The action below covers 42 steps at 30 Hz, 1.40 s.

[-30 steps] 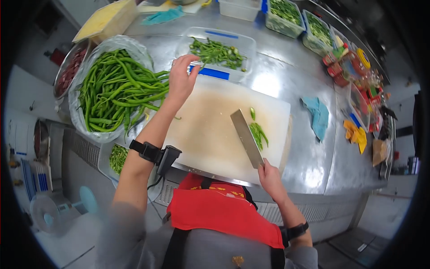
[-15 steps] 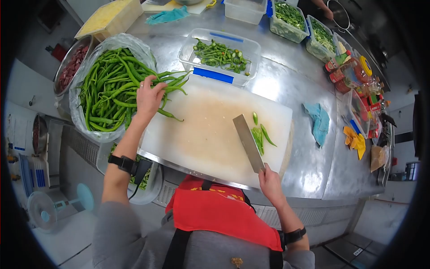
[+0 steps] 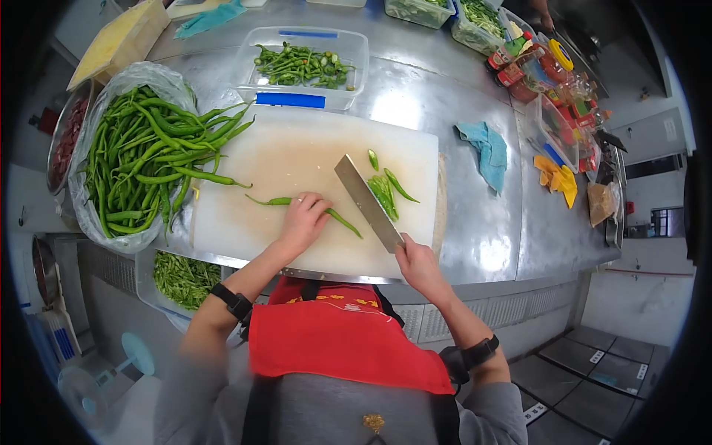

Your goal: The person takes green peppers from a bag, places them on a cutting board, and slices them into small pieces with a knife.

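Observation:
My left hand [image 3: 305, 221] is closed over a long green chili pepper [image 3: 343, 222] lying across the white cutting board [image 3: 282, 148]; both ends stick out past the fingers. The handle of a cleaver [image 3: 365, 199] is gripped in my right hand [image 3: 417, 261], its broad blade over the board, just right of that pepper. Beyond the blade lie sliced green chili pieces [image 3: 383, 196] and a pointed chili end [image 3: 401, 185]. On the left, a clear plastic bag [image 3: 79, 178] overflows with whole green chilies [image 3: 141, 159], some reaching onto the board.
Behind the board stands a clear tub [image 3: 356, 55] with chili stems. A blue cloth [image 3: 486, 154], a yellow cloth [image 3: 556, 180] and sauce bottles [image 3: 552, 70] are on the right. Below the counter's left edge sits a container of cut greens [image 3: 182, 280].
My left hand has moved from the bagged chilies to the middle of the board, bringing one chili with it. The cleaver stays in my right hand. The whole view has shifted.

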Each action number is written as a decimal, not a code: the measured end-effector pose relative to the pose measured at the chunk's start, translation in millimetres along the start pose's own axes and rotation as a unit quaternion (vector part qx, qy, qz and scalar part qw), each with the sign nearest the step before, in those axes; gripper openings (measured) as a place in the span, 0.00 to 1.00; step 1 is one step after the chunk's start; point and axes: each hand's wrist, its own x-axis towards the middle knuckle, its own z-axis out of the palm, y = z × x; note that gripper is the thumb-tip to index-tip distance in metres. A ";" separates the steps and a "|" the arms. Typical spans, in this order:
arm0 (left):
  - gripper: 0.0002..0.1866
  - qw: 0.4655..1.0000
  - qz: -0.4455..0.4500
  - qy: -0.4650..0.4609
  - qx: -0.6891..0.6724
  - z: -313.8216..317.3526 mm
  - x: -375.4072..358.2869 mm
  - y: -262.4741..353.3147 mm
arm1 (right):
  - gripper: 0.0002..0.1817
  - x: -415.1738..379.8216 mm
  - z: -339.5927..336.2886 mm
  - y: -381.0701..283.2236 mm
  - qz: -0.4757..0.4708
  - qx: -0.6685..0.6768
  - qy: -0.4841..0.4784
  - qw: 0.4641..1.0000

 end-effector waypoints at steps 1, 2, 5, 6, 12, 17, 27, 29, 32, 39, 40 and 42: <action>0.10 1.000 0.003 0.016 -0.001 -4.0 -0.4 -0.6 | 0.13 -1.3 -3.0 -2.4 -0.003 -0.006 -0.010 1.000; 0.09 0.999 0.005 0.033 -0.003 -6.6 -1.2 0.5 | 0.13 -3.4 -6.1 -5.3 -0.006 -0.011 -0.020 1.000; 0.08 0.999 -0.005 0.024 0.042 -11.6 -6.0 5.5 | 0.13 -11.1 -11.9 -18.6 -0.018 -0.025 -0.049 0.998; 0.07 0.999 -0.017 0.017 0.037 -11.2 -8.6 6.4 | 0.14 -12.9 -8.6 -18.4 -0.021 -0.029 -0.055 0.998; 0.06 0.998 -0.056 0.025 -0.001 -4.6 -23.5 12.2 | 0.14 -14.6 -9.3 -17.4 -0.035 -0.036 -0.069 0.996; 0.07 0.997 -0.054 0.046 -0.010 -3.5 -25.1 13.7 | 0.15 -21.0 -17.5 -25.6 -0.022 -0.079 -0.124 0.989; 0.08 0.996 -0.055 0.064 -0.027 -6.1 -25.3 14.2 | 0.15 -21.2 -19.2 -31.0 -0.046 -0.059 -0.113 0.991; 0.08 0.996 -0.054 0.062 -0.020 -5.7 -24.7 15.1 | 0.15 -13.4 -4.9 -25.7 -0.043 -0.059 -0.107 0.992; 0.08 0.997 -0.053 0.051 -0.023 -8.5 -27.1 15.4 | 0.15 -5.2 1.2 -18.4 -0.062 -0.050 -0.089 0.993; 0.09 0.996 -0.052 0.063 -0.037 -11.0 -30.2 16.1 | 0.13 -9.7 -13.8 -34.2 -0.041 -0.051 -0.138 0.988; 0.09 0.996 -0.052 0.060 -0.037 -10.8 -29.6 16.1 | 0.13 -2.9 -5.4 -32.4 -0.041 -0.041 -0.134 0.989; 0.09 0.995 -0.059 0.066 -0.038 -15.2 -29.9 17.6 | 0.14 2.9 2.3 -26.6 -0.052 -0.029 -0.126 0.990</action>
